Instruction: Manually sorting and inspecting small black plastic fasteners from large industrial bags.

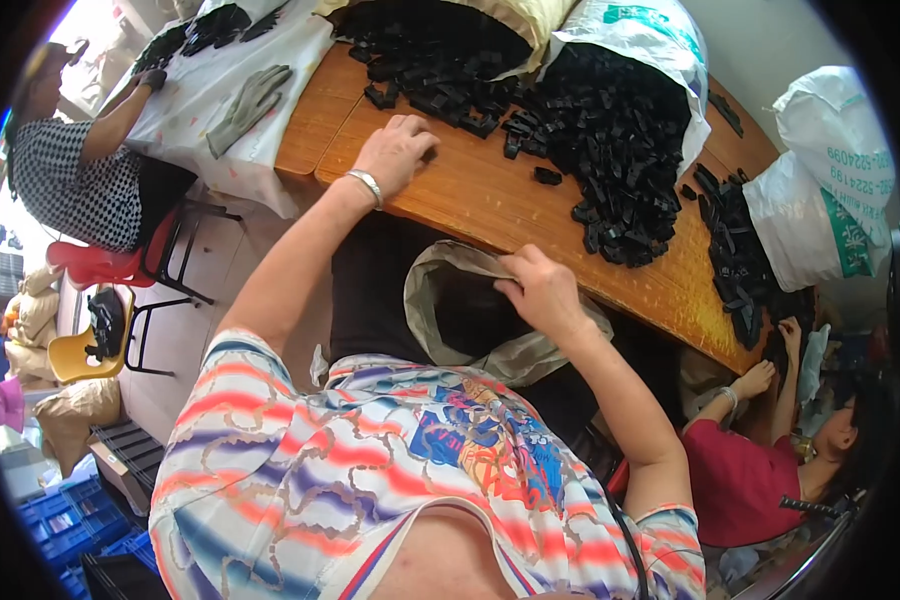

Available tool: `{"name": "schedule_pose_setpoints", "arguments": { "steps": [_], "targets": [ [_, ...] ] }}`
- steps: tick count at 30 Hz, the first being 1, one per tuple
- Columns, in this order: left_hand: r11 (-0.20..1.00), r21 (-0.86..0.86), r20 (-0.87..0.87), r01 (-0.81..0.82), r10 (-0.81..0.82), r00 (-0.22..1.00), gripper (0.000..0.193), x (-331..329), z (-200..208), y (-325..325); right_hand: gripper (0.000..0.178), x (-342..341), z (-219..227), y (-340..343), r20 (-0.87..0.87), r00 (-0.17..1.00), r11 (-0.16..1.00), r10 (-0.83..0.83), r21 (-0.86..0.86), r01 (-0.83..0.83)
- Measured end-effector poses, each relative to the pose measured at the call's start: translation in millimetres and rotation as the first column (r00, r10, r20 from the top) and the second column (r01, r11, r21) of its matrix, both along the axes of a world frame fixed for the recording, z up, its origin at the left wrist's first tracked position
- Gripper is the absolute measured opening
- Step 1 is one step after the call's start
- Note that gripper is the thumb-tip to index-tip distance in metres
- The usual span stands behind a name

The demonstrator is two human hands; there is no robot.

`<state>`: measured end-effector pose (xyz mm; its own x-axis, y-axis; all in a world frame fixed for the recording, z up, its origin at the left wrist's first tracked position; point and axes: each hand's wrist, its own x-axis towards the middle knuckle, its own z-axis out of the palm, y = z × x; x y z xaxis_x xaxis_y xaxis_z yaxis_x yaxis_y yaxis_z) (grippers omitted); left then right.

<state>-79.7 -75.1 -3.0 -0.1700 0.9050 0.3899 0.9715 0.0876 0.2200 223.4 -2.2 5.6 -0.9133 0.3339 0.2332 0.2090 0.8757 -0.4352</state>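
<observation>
My left hand (395, 158) rests at the front part of the wooden table, its fingers bent inward. A small dark spot shows at its fingertips, too unclear to name. Just beyond it lie loose black plastic parts (470, 115), small and blocky. My right hand (545, 292) is lower, at the table's front edge, with thumb and forefinger closed on the rim of an open beige sack (435, 275). That sack sits in front of my lap, its mouth facing up. Its inside is dark and I cannot make out what it holds.
Black parts spill from a white sack (695, 50) and a beige sack (545, 20) onto the wooden table (450, 200). Another white sack (810, 210) stands at right. Co-workers sit at left (80, 180) and right (740, 480). A grey glove (250, 108) lies on the covered table.
</observation>
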Motion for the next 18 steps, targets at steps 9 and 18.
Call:
{"name": "schedule_pose_setpoints", "arguments": {
  "steps": [9,18],
  "targets": [
    [0.990,-0.015,0.168,0.139,-0.135,0.977,0.029,64.5,-8.7,32.2,0.018,-56.2,5.1,102.5,-0.204,0.962,0.948,-0.184,0.220,0.228],
    [0.984,0.163,0.317,0.077,-0.126,0.940,0.033,77.0,-16.1,28.6,0.037,-61.1,11.2,91.4,0.114,0.911,0.918,-0.396,0.072,0.390]
  ]
}}
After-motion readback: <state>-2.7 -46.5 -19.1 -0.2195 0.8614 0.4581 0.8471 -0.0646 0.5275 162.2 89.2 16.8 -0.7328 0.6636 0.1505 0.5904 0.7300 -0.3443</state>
